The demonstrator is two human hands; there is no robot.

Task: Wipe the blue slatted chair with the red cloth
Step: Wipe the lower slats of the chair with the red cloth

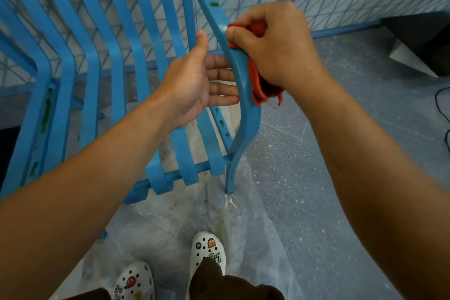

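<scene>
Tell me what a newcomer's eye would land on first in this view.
First the blue slatted chair, which fills the left and centre, its curved side rail running down the middle. On that rail the right hand grips a bunched red cloth against the outer side, while the left hand lies open on the inner side. At the bottom, white clogs with charms stand on clear plastic sheeting.

Glossy painted chair (246, 95) (chipped in spots); soft red cloth (255, 85).
</scene>
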